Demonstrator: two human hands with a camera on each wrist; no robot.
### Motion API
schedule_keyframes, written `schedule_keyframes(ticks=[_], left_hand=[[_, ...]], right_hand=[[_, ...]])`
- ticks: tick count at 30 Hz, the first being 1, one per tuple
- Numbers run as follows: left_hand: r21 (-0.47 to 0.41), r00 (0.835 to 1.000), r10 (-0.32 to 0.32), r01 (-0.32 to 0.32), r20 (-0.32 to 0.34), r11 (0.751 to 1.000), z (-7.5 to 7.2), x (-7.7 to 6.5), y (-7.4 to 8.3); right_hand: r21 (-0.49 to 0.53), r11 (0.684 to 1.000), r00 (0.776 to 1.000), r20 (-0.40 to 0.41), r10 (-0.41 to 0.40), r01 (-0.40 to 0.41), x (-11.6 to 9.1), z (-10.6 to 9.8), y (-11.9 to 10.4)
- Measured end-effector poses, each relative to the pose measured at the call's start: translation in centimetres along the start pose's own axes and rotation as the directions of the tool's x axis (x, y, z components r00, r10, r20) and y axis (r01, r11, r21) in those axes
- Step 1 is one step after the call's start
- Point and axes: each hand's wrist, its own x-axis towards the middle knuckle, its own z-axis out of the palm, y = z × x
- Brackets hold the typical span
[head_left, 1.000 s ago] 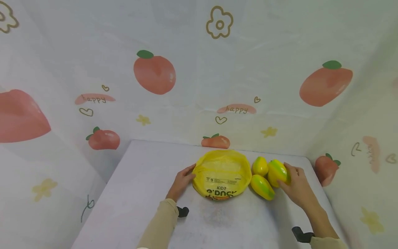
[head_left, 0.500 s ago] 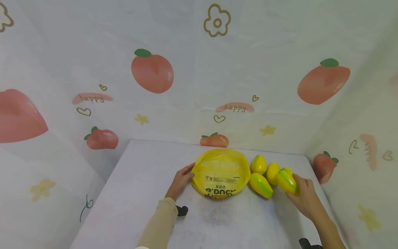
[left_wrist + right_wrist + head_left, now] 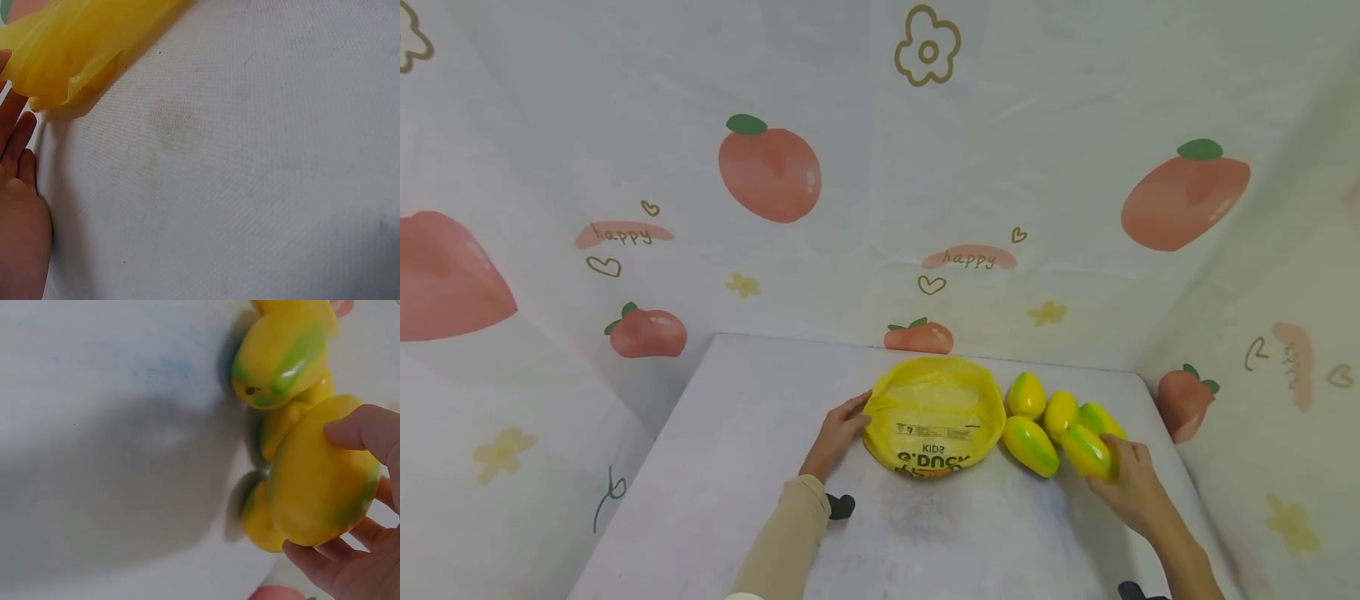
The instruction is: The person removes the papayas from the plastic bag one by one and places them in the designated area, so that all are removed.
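Left of the fruit, a yellow plastic bag with dark print lies with its mouth spread round. My left hand pinches the bag's left rim; in the left wrist view the other fingers extend beside the yellow film. My right hand grips a yellow-green mango, with the thumb on one side and fingers on the other. Several similar mangoes rest between the bag and this hand, including one by the bag's right edge and one behind the held fruit.
The white table ends at a white curtain printed with peaches, flowers and hearts, which also runs along both sides. Black camera mounts project from the wrists above the tabletop.
My right hand has come right and toward me with its mango, away from the bag. Fruits it had covered now show behind it. The left hand stays at the bag's rim.
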Motion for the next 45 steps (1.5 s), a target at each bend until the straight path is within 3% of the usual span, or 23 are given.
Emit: schedule_keyframes(ticks=[8,15,26,45], left_hand=[[0.004,1.000,-0.002,0.002,0.007,1.000,0.0,0.2,-0.3],[-0.003,1.000,0.005,-0.005,0.010,1.000,-0.1,0.2,-0.4],[-0.004,1.000,0.006,-0.006,0.005,1.000,-0.1,0.1,-0.4],[-0.010,1.000,-0.022,0.022,0.015,1.000,0.0,0.2,-0.2]], right_hand=[[-0.011,0.996,0.992,0.087,0.090,-0.090,0.0,0.8,0.7],[-0.013,0.997,0.994,0.085,0.073,-0.072,-0.2,1.3,0.8],[-0.017,0.989,0.981,0.125,0.150,-0.149,0.1,2.0,0.9],[-0.033,0.989,0.983,0.113,0.148,-0.145,0.2,3.0,1.2]])
